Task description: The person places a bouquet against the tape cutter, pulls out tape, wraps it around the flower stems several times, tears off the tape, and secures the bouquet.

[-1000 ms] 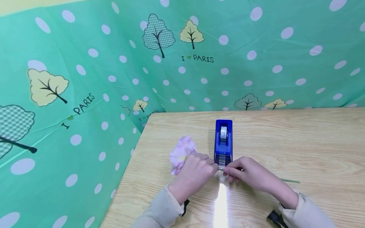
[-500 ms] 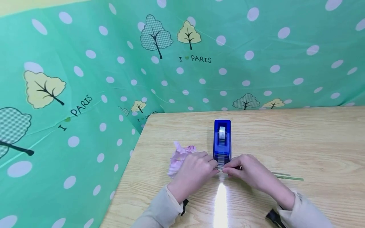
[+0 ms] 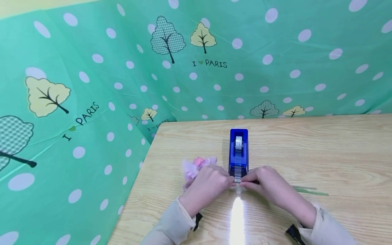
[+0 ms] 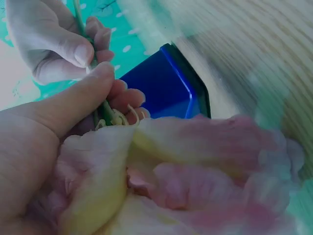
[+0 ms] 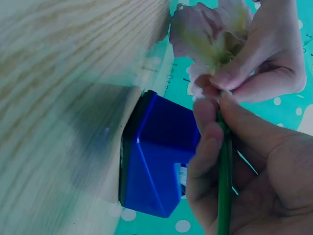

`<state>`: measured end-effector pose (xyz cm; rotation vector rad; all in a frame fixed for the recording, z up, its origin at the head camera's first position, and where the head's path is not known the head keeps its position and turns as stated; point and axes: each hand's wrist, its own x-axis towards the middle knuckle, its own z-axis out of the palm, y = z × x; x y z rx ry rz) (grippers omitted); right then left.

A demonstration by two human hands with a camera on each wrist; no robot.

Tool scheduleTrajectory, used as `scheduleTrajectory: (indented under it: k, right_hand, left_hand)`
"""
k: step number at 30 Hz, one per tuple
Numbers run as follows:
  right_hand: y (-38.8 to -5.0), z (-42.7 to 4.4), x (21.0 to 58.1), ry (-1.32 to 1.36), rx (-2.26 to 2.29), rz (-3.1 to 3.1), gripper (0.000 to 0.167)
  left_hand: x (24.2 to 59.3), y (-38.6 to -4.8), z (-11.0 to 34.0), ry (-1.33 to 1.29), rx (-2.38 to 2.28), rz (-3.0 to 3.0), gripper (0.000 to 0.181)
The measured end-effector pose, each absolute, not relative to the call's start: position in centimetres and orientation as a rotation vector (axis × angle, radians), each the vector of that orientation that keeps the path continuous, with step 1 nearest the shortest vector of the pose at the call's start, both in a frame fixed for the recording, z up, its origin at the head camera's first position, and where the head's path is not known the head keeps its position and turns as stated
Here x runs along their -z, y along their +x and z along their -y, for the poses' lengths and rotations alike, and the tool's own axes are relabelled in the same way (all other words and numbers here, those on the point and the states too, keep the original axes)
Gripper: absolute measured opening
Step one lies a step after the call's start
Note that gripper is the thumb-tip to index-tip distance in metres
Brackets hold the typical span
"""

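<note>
My left hand (image 3: 209, 182) pinches green flower stems just below a pale pink, ruffled blossom (image 4: 215, 181). Close by, my right hand (image 3: 267, 183) pinches the same stems between thumb and fingers; the two hands' fingertips nearly meet. In the right wrist view a green stem (image 5: 225, 181) runs down across the right palm. Two thin stem ends (image 3: 312, 192) stick out past the right wrist in the head view. A blue tape dispenser (image 3: 239, 156) stands directly behind the fingertips, with its tape roll (image 3: 239, 143) showing. Any tape between the fingers is too small to make out.
The wooden table (image 3: 306, 146) lies under both hands. A green dotted curtain (image 3: 239, 85) hangs along its back and left sides. Black straps (image 3: 295, 234) show at the sleeves. A bright reflection lies on the table between the forearms.
The blossom has turned in my left hand, now showing a pinker part. The stem ends have shifted, and two show where one did. The hands stay at the dispenser's front.
</note>
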<state>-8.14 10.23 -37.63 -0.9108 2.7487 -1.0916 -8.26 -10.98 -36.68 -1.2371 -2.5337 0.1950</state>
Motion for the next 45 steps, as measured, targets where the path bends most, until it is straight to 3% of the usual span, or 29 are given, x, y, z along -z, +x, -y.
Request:
scheduleTrajectory:
  k: [7,15,22,30,45]
  right_hand:
    - [-7.89,-9.96,37.42,-0.847,1.118,-2.737,0.006]
    - [-7.99,-9.74,37.53,-0.718,1.143,-2.617,0.031]
    - [-8.21,-10.08,37.72,-0.766,1.179,-2.641,0.021]
    - [-8.48,-10.38,38.02,-0.838,1.225,-2.634,0.013]
    - [-8.61,-10.62,38.19,-0.839,1.255,-2.640,0.012]
  left_hand:
    - [36.62,-8.21,11.08,-1.218,-0.205,2.484,0.020]
    - [36.80,-8.24,11.04,-1.174,-0.176,2.438,0.017]
    - [37.00,-8.27,10.98,-1.189,-0.213,2.411,0.011]
    - [36.99,-8.29,10.93,-1.168,-0.161,2.435,0.018]
    - [36.91,-8.56,10.96,-1.200,-0.111,2.551,0.022]
